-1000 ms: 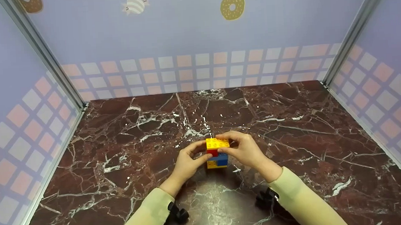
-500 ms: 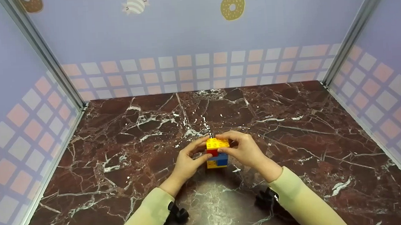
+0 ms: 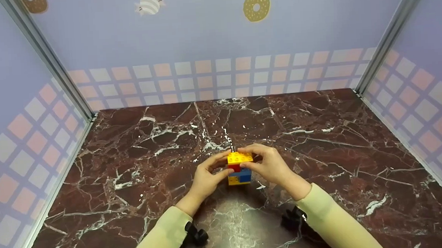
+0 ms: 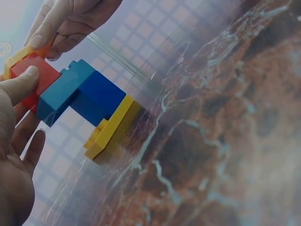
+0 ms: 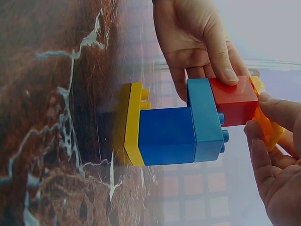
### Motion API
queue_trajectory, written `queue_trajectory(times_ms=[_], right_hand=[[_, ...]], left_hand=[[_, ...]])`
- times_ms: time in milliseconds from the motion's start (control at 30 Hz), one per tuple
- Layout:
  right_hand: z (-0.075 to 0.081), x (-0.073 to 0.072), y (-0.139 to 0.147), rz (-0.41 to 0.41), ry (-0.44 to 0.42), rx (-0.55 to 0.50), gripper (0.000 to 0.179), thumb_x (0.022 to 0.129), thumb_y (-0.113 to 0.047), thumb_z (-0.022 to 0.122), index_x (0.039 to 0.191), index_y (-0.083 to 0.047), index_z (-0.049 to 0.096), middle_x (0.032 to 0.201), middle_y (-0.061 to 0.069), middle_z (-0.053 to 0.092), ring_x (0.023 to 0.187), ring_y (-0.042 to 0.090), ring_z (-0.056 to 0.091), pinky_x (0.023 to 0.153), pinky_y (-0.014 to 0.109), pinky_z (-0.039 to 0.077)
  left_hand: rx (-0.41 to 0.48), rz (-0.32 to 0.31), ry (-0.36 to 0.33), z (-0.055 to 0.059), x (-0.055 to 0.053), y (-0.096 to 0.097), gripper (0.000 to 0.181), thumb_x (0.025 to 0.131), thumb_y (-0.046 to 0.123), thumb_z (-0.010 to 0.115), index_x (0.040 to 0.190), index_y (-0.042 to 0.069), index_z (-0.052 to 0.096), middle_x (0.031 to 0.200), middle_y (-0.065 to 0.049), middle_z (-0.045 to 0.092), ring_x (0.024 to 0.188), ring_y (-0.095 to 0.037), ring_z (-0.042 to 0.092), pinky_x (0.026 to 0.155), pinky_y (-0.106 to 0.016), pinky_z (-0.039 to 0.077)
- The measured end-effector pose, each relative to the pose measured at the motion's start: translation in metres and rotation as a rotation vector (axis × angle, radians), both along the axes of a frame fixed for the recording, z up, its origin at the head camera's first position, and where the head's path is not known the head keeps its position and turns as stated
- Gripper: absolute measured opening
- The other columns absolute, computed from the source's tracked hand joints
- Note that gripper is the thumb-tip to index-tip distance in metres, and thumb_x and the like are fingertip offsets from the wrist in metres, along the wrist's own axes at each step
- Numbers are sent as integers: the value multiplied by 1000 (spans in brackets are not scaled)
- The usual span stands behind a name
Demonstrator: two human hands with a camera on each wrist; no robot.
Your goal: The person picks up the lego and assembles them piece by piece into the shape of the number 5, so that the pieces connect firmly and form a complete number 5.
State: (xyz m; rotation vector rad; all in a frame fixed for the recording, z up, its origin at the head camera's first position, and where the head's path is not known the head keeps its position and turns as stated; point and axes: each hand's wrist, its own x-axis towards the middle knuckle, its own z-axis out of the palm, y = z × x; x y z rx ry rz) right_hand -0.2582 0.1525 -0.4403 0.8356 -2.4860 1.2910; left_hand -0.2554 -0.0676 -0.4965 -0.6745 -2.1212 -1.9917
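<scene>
A stack of toy building bricks stands on the marbled table. Its base is a flat yellow brick, with a dark blue brick on one end. Across that lies a thin teal-blue brick, and a red brick sits on its left end. The top yellow brick lies over the red one and reaches out to the right. My left hand pinches the red brick between thumb and fingers. With thumb and fingertips, my right hand grips the overhanging end of the top yellow brick.
The brown, white-veined table stretches around the stack. Patterned panels wall it in at the back and both sides. Black wrist devices hang under both sleeves.
My left fingers have reached a little further up and around the far side of the bricks. My right hand and the stack look the same.
</scene>
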Motion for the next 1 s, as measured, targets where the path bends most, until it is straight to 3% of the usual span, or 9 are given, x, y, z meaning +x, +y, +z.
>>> queue_trajectory(times_ms=[467, 767, 1000], right_hand=[[-3, -2, 0, 12, 11, -13, 34, 86, -9, 81, 119, -2, 74, 119, 15, 75, 101, 29, 73, 85, 32, 63], [-4, -2, 1, 24, -19, -24, 34, 87, -9, 81, 120, -1, 74, 119, 15, 75, 98, 27, 72, 82, 28, 63], [-4, -3, 1, 21, 0, -15, 34, 87, -11, 81, 119, -2, 74, 117, 15, 75, 98, 27, 72, 83, 30, 63]], left_hand=[[24, 3, 16, 0, -1, 0, 49, 85, -1, 80, 131, -4, 66, 122, -23, 73, 105, -8, 71, 98, -43, 59], [24, 6, 30, -1, -2, 0, 48, 85, 0, 80, 131, -4, 65, 122, -25, 72, 106, -8, 72, 97, -54, 58], [24, 6, 24, -2, -2, -1, 49, 85, -1, 79, 131, -5, 65, 123, -25, 72, 107, -6, 71, 96, -48, 60]])
